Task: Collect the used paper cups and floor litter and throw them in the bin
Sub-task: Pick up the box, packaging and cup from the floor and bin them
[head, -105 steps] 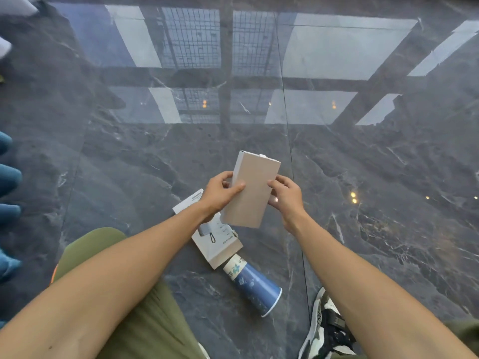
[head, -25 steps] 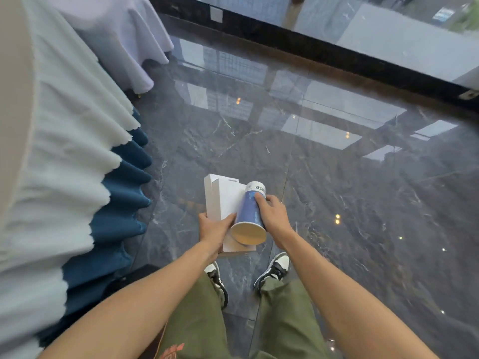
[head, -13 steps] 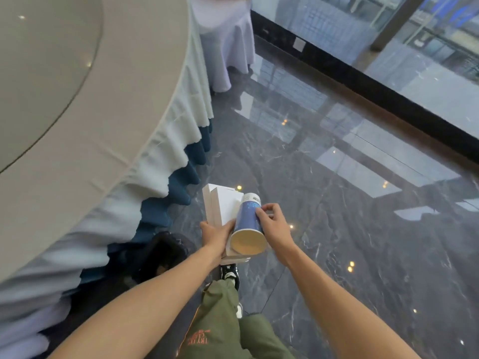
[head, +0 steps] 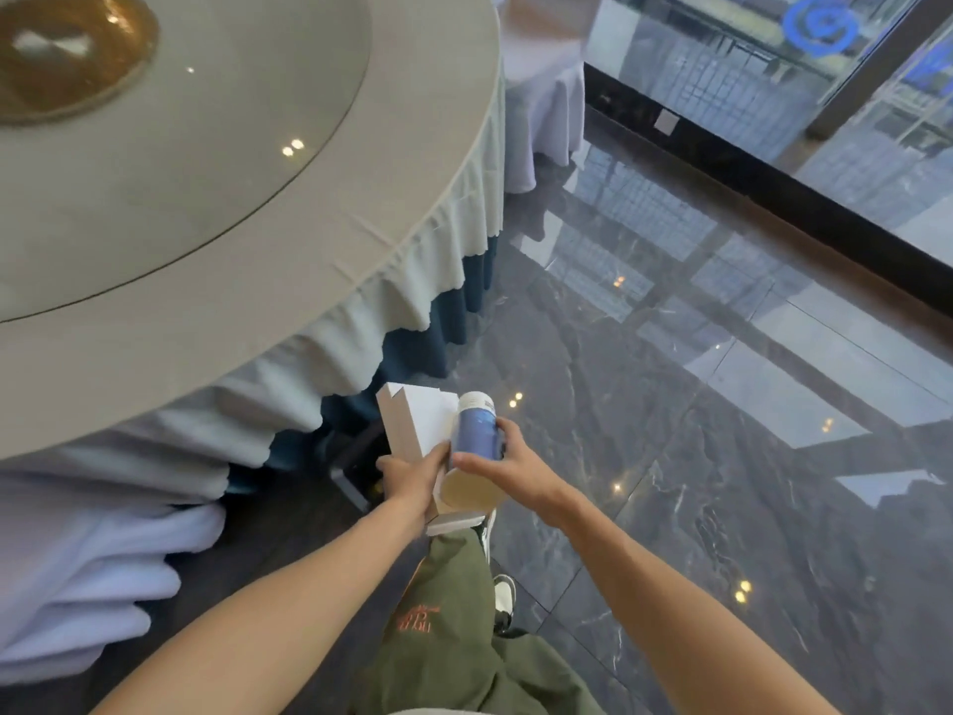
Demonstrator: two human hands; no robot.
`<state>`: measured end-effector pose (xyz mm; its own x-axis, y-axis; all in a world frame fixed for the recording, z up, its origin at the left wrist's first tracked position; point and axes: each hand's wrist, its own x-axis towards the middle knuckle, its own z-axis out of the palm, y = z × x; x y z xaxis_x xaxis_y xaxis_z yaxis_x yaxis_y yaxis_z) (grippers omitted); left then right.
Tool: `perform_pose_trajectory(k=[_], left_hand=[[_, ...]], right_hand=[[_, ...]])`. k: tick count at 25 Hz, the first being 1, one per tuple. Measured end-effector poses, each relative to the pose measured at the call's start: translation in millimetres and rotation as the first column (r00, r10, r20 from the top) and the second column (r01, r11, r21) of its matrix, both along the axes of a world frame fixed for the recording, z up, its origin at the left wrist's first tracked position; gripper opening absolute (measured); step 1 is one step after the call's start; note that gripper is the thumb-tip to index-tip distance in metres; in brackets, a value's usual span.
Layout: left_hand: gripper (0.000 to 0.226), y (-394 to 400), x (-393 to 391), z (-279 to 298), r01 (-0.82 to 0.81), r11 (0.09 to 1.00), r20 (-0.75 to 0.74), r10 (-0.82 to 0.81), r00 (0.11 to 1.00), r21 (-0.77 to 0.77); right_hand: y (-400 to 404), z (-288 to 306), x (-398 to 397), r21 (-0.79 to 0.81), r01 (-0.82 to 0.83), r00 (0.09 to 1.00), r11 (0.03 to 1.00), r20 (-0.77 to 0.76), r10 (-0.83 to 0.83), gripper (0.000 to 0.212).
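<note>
Polished dark marble floor beside a round draped worktop; litter in hand, no bin in view.

Item 1: blue paper cup, lying on its side, mouth toward the person, right hand wrapped round its wall. Item 2: flat white cardboard boxes, gripped at the lower edge by the left hand; the hands sit close together, cup touching boxes. Handling, judged: both light; cup wall thin and crushable, best held mid-body; boxes stiff, likely to slide unless pinched.
</note>
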<state>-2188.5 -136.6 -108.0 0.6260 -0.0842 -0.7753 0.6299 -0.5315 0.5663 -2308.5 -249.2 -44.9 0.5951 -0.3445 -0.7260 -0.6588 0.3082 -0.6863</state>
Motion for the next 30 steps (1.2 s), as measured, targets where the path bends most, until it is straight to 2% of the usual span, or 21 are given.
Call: perform_pose_trajectory(k=[4, 8, 12, 15, 18, 21, 23, 30], left_hand=[[0.075, 48.2, 16.6, 11.5, 0.005, 1.000, -0.015, -0.005, 1.000, -0.010], [0.072, 87.1, 51.0, 9.0, 0.041, 0.999, -0.029, -0.041, 0.999, -0.016], [0.067, 140.9, 102.4, -15.2, 0.141, 0.990, -0.099, -0.138, 0.985, 0.019], [0.057, 177.0, 155.2, -34.6, 0.296, 0.955, -0.165, -0.290, 0.943, 0.013], [0.054, 202.1, 199.0, -46.0, 0.384, 0.923, -0.168, -0.375, 0.912, 0.022], [0.057, 222.4, 228.7, -63.0, 0.408, 0.912, -0.204, -0.392, 0.897, 0.041], [0.058, 230.8, 236.5, -79.1, 0.432, 0.901, -0.230, -0.411, 0.882, 0.047], [0.056, 226.4, 247.1, -136.2, 0.463, 0.885, -0.278, -0.434, 0.857, 0.045]], right_hand=[[47.7, -4.3, 17.8, -0.066, 0.021, 0.999, 0.998, -0.031, -0.023, 0.085], [71.3, -20.7, 42.9, 0.018, 0.095, 0.992, 0.995, -0.082, -0.093, 0.073], [98.3, -47.1, 84.7, 0.062, 0.259, 0.951, 0.964, -0.192, -0.243, 0.057], [119.2, -80.4, 118.2, 0.023, 0.363, 0.895, 0.932, -0.288, -0.341, 0.065], [134.9, -107.9, 142.2, 0.006, 0.432, 0.846, 0.902, -0.348, -0.403, 0.062], [145.9, -142.5, 160.3, -0.068, 0.437, 0.801, 0.897, -0.424, -0.423, 0.058], [150.0, -172.8, 167.7, -0.092, 0.430, 0.784, 0.898, -0.455, -0.422, 0.063], [144.6, -269.6, 196.7, -0.062, 0.430, 0.775, 0.901, -0.486, -0.404, 0.078]])
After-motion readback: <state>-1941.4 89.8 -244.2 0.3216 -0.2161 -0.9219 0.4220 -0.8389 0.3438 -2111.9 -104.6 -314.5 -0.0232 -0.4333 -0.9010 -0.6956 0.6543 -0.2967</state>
